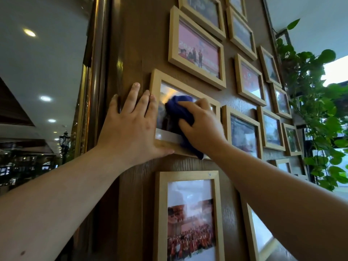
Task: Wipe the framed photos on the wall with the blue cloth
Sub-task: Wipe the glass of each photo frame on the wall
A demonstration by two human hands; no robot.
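The right hand (201,127) is pressing a bunched dark-blue cloth (178,112) against a light wooden framed photo (162,87). The left hand (130,127), fingers spread, is lying flat against the frame's left edge.

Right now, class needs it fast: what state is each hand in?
Left hand: open, flat against the wall and frame edge.
Right hand: closed on the blue cloth, pressing it to the glass.
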